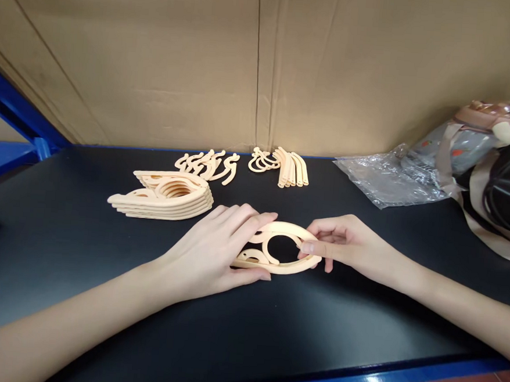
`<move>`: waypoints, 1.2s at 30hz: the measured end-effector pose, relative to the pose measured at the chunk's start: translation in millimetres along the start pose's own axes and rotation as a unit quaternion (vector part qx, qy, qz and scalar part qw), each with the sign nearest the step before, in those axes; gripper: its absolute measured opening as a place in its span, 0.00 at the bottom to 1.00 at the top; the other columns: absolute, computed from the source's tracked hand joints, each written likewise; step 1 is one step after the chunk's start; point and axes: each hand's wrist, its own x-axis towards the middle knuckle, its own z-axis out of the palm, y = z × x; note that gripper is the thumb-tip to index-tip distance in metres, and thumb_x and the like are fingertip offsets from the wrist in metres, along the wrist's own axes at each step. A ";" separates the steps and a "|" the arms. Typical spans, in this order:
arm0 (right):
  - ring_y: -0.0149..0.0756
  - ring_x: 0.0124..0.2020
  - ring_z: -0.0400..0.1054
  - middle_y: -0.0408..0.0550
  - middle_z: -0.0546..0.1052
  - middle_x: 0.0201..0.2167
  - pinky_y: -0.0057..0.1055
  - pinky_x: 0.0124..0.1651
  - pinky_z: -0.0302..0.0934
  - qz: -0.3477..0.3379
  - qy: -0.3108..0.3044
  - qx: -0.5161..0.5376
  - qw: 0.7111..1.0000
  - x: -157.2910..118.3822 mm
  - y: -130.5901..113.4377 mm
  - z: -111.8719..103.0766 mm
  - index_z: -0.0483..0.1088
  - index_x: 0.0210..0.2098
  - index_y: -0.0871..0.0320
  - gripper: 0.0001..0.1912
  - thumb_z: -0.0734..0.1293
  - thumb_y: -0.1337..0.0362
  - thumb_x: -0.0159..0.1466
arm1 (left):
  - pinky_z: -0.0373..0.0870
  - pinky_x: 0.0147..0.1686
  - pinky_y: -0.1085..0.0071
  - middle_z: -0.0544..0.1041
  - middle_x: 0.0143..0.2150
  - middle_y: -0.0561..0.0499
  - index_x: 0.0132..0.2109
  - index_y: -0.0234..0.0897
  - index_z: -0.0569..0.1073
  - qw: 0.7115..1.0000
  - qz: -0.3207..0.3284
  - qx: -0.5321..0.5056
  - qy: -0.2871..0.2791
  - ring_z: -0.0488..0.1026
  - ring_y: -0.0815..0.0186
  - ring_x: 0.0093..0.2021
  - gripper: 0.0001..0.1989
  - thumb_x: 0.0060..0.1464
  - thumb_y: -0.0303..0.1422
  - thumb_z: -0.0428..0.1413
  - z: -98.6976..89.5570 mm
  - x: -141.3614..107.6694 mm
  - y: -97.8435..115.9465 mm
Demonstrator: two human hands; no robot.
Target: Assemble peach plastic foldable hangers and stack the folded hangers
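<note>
Between my two hands is a cream plastic folding hanger (291,268), folded into a loop with a round opening in its middle. My left hand (220,249) lies over its left end, thumb along the near edge and fingers across the far edge, so that end is hidden. With thumb and fingers, my right hand (347,244) pinches the rounded right end. Behind my left hand sits a stack of several folded hangers (171,195) of the same colour. Farther back lie loose curved hook pieces (211,163), a small group of hooks (263,160) and several curved arm pieces (290,169).
The black tabletop (306,328) has a blue metal edge (381,381). A cardboard wall (180,63) stands behind it. At the right are a clear plastic bag (387,177), a bottle with a strap (459,138) and a black bag (508,185).
</note>
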 end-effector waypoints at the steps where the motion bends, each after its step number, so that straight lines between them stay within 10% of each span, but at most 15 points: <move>1: 0.29 0.27 0.70 0.43 0.78 0.26 0.23 0.25 0.65 0.008 0.000 0.010 1.000 0.3 -1.0 0.2 0.77 0.32 0.60 0.12 0.73 0.56 0.58 | 0.68 0.40 0.64 0.71 0.49 0.44 0.62 0.33 0.60 1.000 0.000 -0.004 -0.005 0.71 0.58 0.42 0.34 0.56 0.49 0.59 0.1 0.3 -0.2; 14: 0.29 0.29 0.72 0.47 0.80 0.29 0.22 0.30 0.68 0.039 -0.021 0.067 0.997 4.8 2.5 -5.6 0.79 0.32 0.61 0.12 0.73 0.57 0.59 | 0.52 0.65 0.51 0.63 0.65 0.37 0.66 0.32 0.56 0.999 0.029 0.032 -0.030 0.60 0.49 0.64 0.40 0.56 0.52 0.57 0.7 -1.2 1.0; 36: 0.32 0.32 0.72 0.45 0.80 0.31 0.28 0.37 0.64 0.074 -0.062 0.051 0.994 2.0 -7.3 -6.6 0.78 0.32 0.60 0.11 0.76 0.59 0.54 | 0.46 0.67 0.47 0.59 0.68 0.32 0.70 0.22 0.48 0.995 0.061 0.077 -0.034 0.52 0.44 0.69 0.47 0.58 0.53 0.53 0.6 -2.2 9.1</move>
